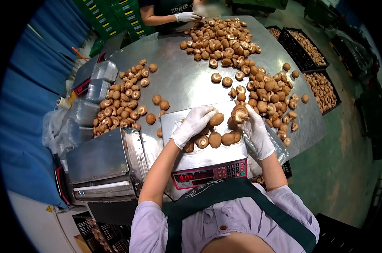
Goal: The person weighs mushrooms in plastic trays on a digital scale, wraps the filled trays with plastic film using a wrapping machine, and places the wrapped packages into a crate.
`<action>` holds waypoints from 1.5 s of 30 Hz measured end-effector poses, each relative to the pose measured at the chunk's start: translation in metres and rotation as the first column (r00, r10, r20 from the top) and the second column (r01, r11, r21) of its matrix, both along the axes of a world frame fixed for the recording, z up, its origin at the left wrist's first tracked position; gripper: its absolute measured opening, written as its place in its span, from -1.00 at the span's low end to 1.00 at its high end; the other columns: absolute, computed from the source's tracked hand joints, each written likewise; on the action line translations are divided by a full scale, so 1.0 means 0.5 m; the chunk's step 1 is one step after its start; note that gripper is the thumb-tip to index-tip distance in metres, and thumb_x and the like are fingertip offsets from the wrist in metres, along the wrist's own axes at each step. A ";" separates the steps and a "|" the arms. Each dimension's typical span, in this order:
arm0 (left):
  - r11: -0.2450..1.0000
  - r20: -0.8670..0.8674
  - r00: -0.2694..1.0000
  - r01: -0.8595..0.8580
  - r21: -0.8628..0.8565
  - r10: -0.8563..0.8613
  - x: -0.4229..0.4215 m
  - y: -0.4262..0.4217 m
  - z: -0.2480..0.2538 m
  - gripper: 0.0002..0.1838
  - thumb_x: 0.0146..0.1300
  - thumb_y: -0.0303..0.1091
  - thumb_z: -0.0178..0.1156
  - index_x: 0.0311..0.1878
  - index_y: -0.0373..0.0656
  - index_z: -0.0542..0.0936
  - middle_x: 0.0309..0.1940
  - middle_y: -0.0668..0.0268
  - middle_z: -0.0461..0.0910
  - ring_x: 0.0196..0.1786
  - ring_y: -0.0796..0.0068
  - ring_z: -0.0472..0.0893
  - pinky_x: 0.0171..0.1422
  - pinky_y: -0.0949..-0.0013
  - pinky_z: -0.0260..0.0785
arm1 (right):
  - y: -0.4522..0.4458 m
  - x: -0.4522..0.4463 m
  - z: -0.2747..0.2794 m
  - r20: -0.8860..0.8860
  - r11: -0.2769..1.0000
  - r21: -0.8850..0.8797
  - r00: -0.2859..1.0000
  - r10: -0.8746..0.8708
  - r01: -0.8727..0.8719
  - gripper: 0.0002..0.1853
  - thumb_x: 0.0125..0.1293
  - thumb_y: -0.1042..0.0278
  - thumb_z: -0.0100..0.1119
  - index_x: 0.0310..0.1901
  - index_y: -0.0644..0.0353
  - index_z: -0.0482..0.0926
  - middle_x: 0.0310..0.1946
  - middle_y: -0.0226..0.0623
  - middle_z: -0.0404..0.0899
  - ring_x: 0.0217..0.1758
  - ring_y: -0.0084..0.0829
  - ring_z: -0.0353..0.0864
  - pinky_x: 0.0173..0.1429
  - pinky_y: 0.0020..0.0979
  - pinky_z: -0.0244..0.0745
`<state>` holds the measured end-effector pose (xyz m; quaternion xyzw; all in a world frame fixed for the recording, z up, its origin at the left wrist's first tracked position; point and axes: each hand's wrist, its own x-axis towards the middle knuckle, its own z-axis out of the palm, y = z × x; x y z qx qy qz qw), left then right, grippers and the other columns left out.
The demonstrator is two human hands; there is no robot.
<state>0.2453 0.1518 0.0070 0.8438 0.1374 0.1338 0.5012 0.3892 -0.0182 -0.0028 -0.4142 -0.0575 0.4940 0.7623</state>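
A red digital scale (186,177) with a metal top stands before me, its display lit red. Several brown mushrooms (215,139) lie in a row in a clear tray on it. My left hand (194,125), in a white glove, reaches over the tray's left side with its fingers closed on a mushroom (216,119). At the tray's right side, my right hand (257,133), also gloved, holds a mushroom (240,114) with its pale underside showing.
Mushroom piles lie at the table's (178,67) left, right and far end. Stacked clear trays (82,111) stand left, beside a metal machine (98,156). Across the table is a co-worker's gloved hand (186,17). Black crates (321,90) of mushrooms sit right.
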 end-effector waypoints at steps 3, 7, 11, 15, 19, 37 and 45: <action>0.998 0.024 1.000 -0.002 -0.064 0.003 -0.005 -0.010 0.004 -0.76 0.29 -0.34 0.02 -0.16 -0.29 0.58 -0.37 0.17 0.60 -0.27 0.42 0.57 -0.10 0.39 0.40 | 0.003 -0.003 0.006 -0.011 0.997 -0.072 1.000 -0.016 0.015 -0.64 0.33 0.08 0.11 0.00 0.18 0.48 -0.22 -0.39 0.60 -0.21 -0.58 0.59 -0.30 -0.58 0.54; 0.982 0.065 0.998 0.001 -0.188 0.012 -0.003 -0.013 0.007 -0.80 0.30 -0.44 -0.01 -0.14 -0.27 0.58 -0.28 0.31 0.62 -0.23 0.55 0.56 -0.07 0.48 0.41 | 0.013 -0.002 0.010 0.017 0.996 -0.079 0.999 -0.030 0.031 -0.63 0.31 0.06 0.13 0.00 0.16 0.49 -0.21 -0.39 0.60 -0.20 -0.58 0.58 -0.29 -0.57 0.52; 0.950 0.076 0.997 -0.004 -0.313 0.029 -0.010 -0.023 0.014 -0.80 0.34 -0.46 -0.01 -0.11 -0.29 0.57 -0.21 0.37 0.60 -0.14 0.61 0.53 0.01 0.53 0.38 | 0.012 -0.008 0.014 0.053 0.995 -0.093 0.998 -0.022 0.027 -0.61 0.30 0.03 0.15 -0.01 0.16 0.50 -0.20 -0.39 0.60 -0.20 -0.58 0.57 -0.27 -0.55 0.52; 0.914 0.033 0.998 -0.042 -0.403 0.060 -0.013 -0.031 0.020 -0.81 0.36 -0.43 0.01 -0.10 -0.30 0.56 -0.16 0.36 0.59 -0.06 0.60 0.52 0.10 0.52 0.35 | 0.013 -0.016 0.026 0.085 0.996 -0.083 0.996 -0.004 0.011 -0.60 0.30 0.01 0.15 -0.01 0.15 0.51 -0.20 -0.40 0.60 -0.20 -0.57 0.57 -0.24 -0.52 0.52; 0.919 0.114 0.993 0.008 -0.394 0.040 -0.010 -0.036 0.005 -0.82 0.35 -0.50 0.00 -0.08 -0.29 0.56 -0.16 0.38 0.59 -0.06 0.61 0.52 0.10 0.54 0.35 | 0.005 -0.026 0.033 0.164 0.993 -0.057 0.980 0.113 -0.105 -0.62 0.30 0.01 0.14 -0.04 0.15 0.52 -0.22 -0.41 0.59 -0.19 -0.56 0.57 -0.19 -0.48 0.53; 0.838 -0.051 0.973 -0.218 -0.499 0.223 -0.011 -0.032 0.031 -0.81 0.29 -0.53 0.05 -0.09 -0.28 0.59 -0.20 0.34 0.62 -0.12 0.60 0.56 0.03 0.52 0.40 | -0.005 -0.043 0.035 0.733 0.996 -0.013 0.677 0.066 -0.083 -0.32 -0.02 0.60 0.26 0.23 0.30 0.32 0.16 -0.13 0.41 0.27 -0.32 0.38 0.34 -0.39 0.29; 0.939 0.082 0.973 -0.183 -0.292 0.216 -0.027 -0.012 0.016 -0.82 0.35 -0.48 -0.01 -0.10 -0.23 0.58 -0.21 0.36 0.60 -0.14 0.59 0.55 -0.01 0.54 0.42 | 0.011 -0.056 0.043 0.939 0.996 -0.089 0.333 0.087 -0.007 -0.35 0.00 0.48 0.32 0.21 0.21 0.39 0.10 -0.13 0.51 0.16 -0.33 0.51 0.25 -0.40 0.40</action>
